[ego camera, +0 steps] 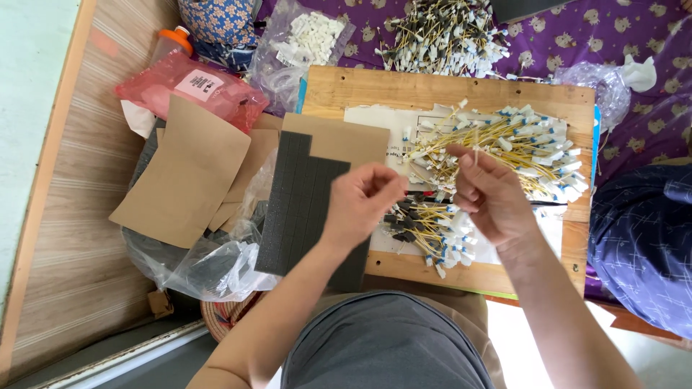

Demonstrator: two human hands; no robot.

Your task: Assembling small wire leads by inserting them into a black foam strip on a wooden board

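Both forearms reach up from the bottom of the view over a wooden board [339, 90], with the wrists bent so the two hands meet above its middle. The left hand [358, 205] is curled loosely, its fingers [393, 186] pinched together at the tips; whether anything small sits between them cannot be told. The right hand [490, 198] is turned palm toward the left, thumb and forefinger closed on a thin pale wire piece [476, 153] that stands nearly upright, its long axis running up and away from the fingers. The two sets of fingertips are near each other but apart.

Just beyond the right fingers lies a heap of yellow wires with white ends [519, 144], most of them lying crosswise, left to right. Just below both hands is a smaller bunch of wires with dark and white ends [425, 227]. To the left of the left fingers a dark grey foam sheet [303, 209] hangs over the board's near-left edge, with brown cardboard pieces [184, 173] further left. The board's right edge is close beyond the yellow heap; the open room is the paper-covered strip between the two piles, directly under the hands. A larger wire pile [443, 36] lies well past the board's far edge.
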